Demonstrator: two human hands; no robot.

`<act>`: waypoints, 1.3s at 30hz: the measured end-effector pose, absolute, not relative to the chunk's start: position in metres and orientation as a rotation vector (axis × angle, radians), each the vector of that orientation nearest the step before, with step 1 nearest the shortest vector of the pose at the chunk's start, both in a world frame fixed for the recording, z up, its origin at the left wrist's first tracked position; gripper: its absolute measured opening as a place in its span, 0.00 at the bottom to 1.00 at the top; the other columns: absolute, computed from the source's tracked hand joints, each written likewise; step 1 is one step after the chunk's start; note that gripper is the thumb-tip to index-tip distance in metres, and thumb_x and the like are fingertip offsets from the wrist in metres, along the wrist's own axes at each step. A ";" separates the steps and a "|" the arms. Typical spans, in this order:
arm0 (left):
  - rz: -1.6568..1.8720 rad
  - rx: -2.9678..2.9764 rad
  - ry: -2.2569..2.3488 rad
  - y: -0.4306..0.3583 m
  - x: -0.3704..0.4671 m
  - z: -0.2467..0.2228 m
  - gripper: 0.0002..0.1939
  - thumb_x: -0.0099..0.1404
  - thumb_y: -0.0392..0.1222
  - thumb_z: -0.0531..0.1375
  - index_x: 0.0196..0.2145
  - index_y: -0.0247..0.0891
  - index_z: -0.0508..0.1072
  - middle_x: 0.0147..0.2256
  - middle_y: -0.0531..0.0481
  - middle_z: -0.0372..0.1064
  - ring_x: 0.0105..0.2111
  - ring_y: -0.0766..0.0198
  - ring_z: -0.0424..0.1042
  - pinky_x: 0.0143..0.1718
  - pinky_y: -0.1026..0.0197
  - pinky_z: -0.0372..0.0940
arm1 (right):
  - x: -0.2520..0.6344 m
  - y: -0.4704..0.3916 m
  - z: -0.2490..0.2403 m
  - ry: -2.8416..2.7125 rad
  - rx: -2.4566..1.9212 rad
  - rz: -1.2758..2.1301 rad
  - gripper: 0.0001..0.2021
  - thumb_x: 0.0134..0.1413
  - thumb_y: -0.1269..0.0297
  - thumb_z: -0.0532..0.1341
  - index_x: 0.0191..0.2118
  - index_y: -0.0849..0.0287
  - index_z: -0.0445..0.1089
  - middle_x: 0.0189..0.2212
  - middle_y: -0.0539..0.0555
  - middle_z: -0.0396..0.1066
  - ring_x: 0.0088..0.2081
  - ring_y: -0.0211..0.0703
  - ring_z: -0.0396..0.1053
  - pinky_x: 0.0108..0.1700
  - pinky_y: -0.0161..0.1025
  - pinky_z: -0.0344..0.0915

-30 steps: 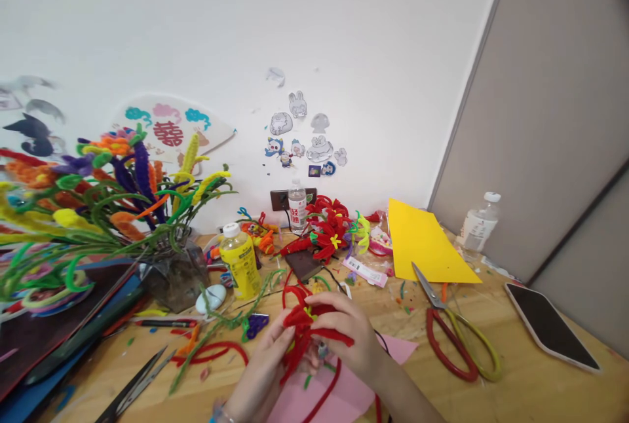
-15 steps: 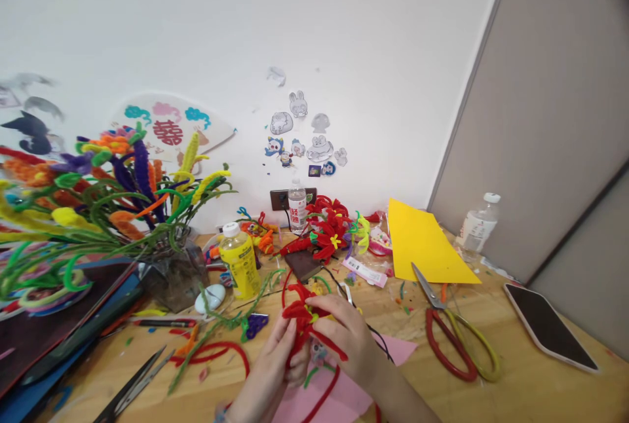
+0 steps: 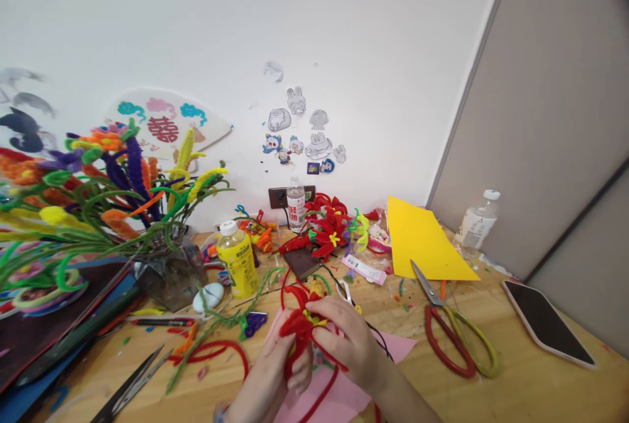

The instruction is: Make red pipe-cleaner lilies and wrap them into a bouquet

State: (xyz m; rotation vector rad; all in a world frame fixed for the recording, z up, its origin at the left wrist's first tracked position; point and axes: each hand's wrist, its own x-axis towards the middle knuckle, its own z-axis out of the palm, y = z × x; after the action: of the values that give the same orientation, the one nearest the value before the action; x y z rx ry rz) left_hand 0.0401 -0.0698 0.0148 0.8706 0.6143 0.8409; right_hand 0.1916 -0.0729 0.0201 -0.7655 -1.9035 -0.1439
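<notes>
A red pipe-cleaner flower point(image 3: 297, 323) with a yellow-green centre is held up between my two hands, above the table's front edge. My left hand point(image 3: 279, 359) wraps around the flower's lower left petals, fingers closed. My right hand point(image 3: 348, 338) pinches at its yellow centre from the right, thumb and forefinger together. Below them lies a pink sheet point(image 3: 339, 400), partly covered by my hands and by a red pipe-cleaner strand point(image 3: 322, 398). More red pipe cleaners point(image 3: 230, 348) curl on the table left of my left hand.
Scissors with red and yellow handles point(image 3: 445, 325) lie right, beside a phone point(image 3: 545, 321) and yellow paper point(image 3: 427, 243). Black scissors point(image 3: 128, 387) lie front left. A yellow bottle point(image 3: 238, 259) and a glass vase point(image 3: 171, 272) of pipe-cleaner flowers stand left. Red flowers point(image 3: 329, 230) sit at the back.
The flower has turned a little in my hands, its left petal now pointing lower left. My right fingers have shifted slightly at its centre. The whole view has moved slightly.
</notes>
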 end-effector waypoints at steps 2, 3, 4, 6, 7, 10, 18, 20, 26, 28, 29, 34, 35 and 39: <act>0.826 0.849 0.592 -0.068 0.040 0.014 0.26 0.52 0.59 0.59 0.15 0.38 0.54 0.14 0.62 0.45 0.15 0.75 0.43 0.17 0.69 0.44 | 0.192 -0.075 0.023 -1.902 -0.710 -0.246 0.11 0.58 0.72 0.51 0.46 0.58 0.62 0.40 0.56 0.70 0.44 0.40 0.67 0.47 0.39 0.66; 0.817 0.853 0.580 -0.067 0.039 0.013 0.27 0.52 0.60 0.59 0.14 0.38 0.52 0.14 0.62 0.43 0.15 0.75 0.42 0.17 0.69 0.42 | 0.192 -0.075 0.024 -1.905 -0.679 -0.309 0.10 0.58 0.73 0.51 0.44 0.58 0.63 0.41 0.57 0.70 0.45 0.41 0.66 0.47 0.40 0.65; 0.809 0.861 0.569 -0.067 0.038 0.012 0.28 0.53 0.60 0.58 0.13 0.38 0.50 0.14 0.62 0.42 0.15 0.75 0.40 0.17 0.69 0.41 | 0.193 -0.076 0.024 -1.903 -0.656 -0.367 0.09 0.58 0.73 0.50 0.42 0.58 0.64 0.41 0.57 0.69 0.46 0.41 0.66 0.47 0.42 0.65; 0.794 0.877 0.559 -0.066 0.037 0.009 0.28 0.55 0.59 0.56 0.12 0.38 0.48 0.14 0.62 0.39 0.14 0.76 0.38 0.16 0.69 0.39 | 0.195 -0.077 0.025 -1.888 -0.659 -0.435 0.08 0.59 0.73 0.50 0.40 0.59 0.63 0.42 0.59 0.69 0.47 0.43 0.64 0.48 0.46 0.64; 0.783 0.881 0.559 -0.067 0.037 0.007 0.28 0.56 0.60 0.55 0.12 0.38 0.48 0.13 0.63 0.39 0.14 0.76 0.38 0.16 0.69 0.39 | 0.195 -0.078 0.024 -1.870 -0.680 -0.450 0.08 0.59 0.72 0.49 0.40 0.60 0.63 0.42 0.59 0.69 0.47 0.44 0.64 0.48 0.48 0.64; 0.760 0.888 0.566 -0.069 0.037 0.003 0.27 0.56 0.60 0.54 0.12 0.39 0.50 0.13 0.62 0.41 0.13 0.76 0.40 0.16 0.68 0.42 | 0.196 -0.078 0.023 -1.815 -0.732 -0.493 0.08 0.59 0.70 0.48 0.41 0.61 0.62 0.41 0.61 0.69 0.46 0.45 0.65 0.48 0.51 0.63; 0.966 1.064 0.823 -0.072 0.035 0.019 0.17 0.46 0.54 0.64 0.17 0.39 0.66 0.15 0.54 0.62 0.19 0.65 0.60 0.24 0.62 0.60 | 0.193 -0.079 0.036 -1.806 -0.684 -0.541 0.09 0.57 0.75 0.49 0.39 0.58 0.64 0.38 0.57 0.70 0.40 0.40 0.68 0.40 0.41 0.68; 0.979 1.103 0.806 -0.072 0.031 0.022 0.17 0.48 0.54 0.63 0.18 0.38 0.67 0.17 0.53 0.64 0.20 0.66 0.60 0.25 0.63 0.61 | 0.193 -0.080 0.037 -1.807 -0.684 -0.521 0.08 0.56 0.75 0.51 0.37 0.58 0.65 0.37 0.56 0.70 0.40 0.40 0.68 0.41 0.40 0.68; 0.921 1.104 0.650 -0.070 0.027 0.030 0.14 0.46 0.50 0.66 0.26 0.39 0.71 0.22 0.53 0.67 0.22 0.66 0.64 0.24 0.65 0.62 | 0.192 -0.081 0.032 -1.842 -0.651 -0.496 0.07 0.54 0.75 0.54 0.37 0.58 0.65 0.40 0.58 0.68 0.43 0.43 0.66 0.42 0.42 0.68; 0.860 1.081 0.598 -0.069 0.027 0.033 0.15 0.44 0.49 0.68 0.27 0.39 0.72 0.20 0.53 0.67 0.20 0.66 0.64 0.22 0.65 0.61 | 0.191 -0.081 0.031 -1.834 -0.647 -0.489 0.08 0.54 0.76 0.54 0.37 0.57 0.65 0.40 0.57 0.68 0.45 0.43 0.66 0.43 0.42 0.68; 0.843 1.066 0.583 -0.069 0.028 0.034 0.16 0.43 0.49 0.68 0.28 0.39 0.72 0.20 0.53 0.66 0.18 0.67 0.64 0.20 0.65 0.61 | 0.191 -0.081 0.030 -1.829 -0.645 -0.485 0.08 0.53 0.76 0.54 0.37 0.57 0.65 0.40 0.57 0.68 0.45 0.44 0.66 0.43 0.42 0.68; 0.858 0.970 0.560 -0.068 0.026 0.031 0.19 0.43 0.47 0.69 0.34 0.40 0.74 0.21 0.54 0.68 0.16 0.72 0.61 0.19 0.69 0.59 | 0.192 -0.081 0.031 -1.834 -0.627 -0.470 0.09 0.54 0.76 0.53 0.38 0.58 0.64 0.39 0.57 0.68 0.45 0.43 0.66 0.44 0.42 0.68; 0.856 0.963 0.557 -0.067 0.025 0.028 0.19 0.44 0.44 0.69 0.35 0.41 0.75 0.22 0.54 0.68 0.17 0.72 0.62 0.21 0.69 0.60 | 0.192 -0.080 0.030 -1.823 -0.637 -0.460 0.08 0.55 0.76 0.52 0.39 0.58 0.64 0.40 0.58 0.68 0.44 0.43 0.66 0.44 0.42 0.68; 0.885 0.963 0.558 -0.063 0.020 0.020 0.18 0.47 0.38 0.68 0.38 0.43 0.75 0.31 0.50 0.73 0.30 0.64 0.70 0.35 0.62 0.65 | 0.194 -0.078 0.025 -1.752 -0.704 -0.415 0.08 0.57 0.70 0.52 0.43 0.59 0.62 0.38 0.58 0.68 0.42 0.42 0.67 0.43 0.44 0.68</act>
State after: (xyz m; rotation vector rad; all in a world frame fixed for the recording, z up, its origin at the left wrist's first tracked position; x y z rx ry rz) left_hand 0.0204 -0.0627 0.0201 0.9631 0.5578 0.8854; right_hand 0.1935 -0.0781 0.0245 -0.7042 -1.7520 -0.4146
